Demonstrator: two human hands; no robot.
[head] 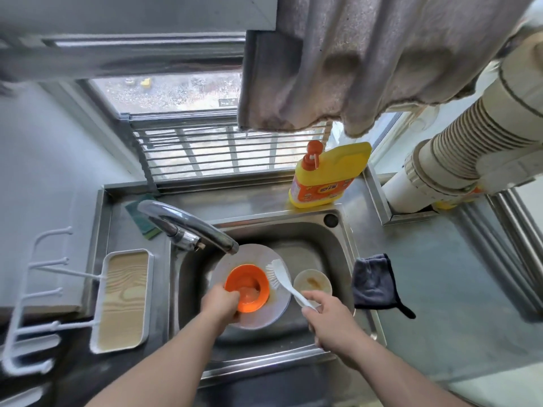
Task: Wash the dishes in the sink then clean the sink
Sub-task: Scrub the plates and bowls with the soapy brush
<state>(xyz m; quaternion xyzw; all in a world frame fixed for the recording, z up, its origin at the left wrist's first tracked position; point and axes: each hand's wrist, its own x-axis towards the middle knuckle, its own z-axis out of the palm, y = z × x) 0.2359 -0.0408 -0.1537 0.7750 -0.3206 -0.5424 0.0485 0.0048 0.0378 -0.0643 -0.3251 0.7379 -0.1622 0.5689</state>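
Sink point(338, 245), faucet point(188, 224) over orange bowl point(249, 277)

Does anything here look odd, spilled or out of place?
Nothing spilled or broken. The dark cloth droops half over the sink's right rim, and the small pale bowl shows a brown smear. The left hand grips the orange bowl; the right hand holds the white brush.

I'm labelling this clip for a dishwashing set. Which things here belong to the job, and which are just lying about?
In the job: orange bowl gripped by the left hand; brush held by the right hand; plate; beige bowl; sink; tap; soap bottle.

Lying about: sponge; dark cloth; tray; white rack; hanging towel.
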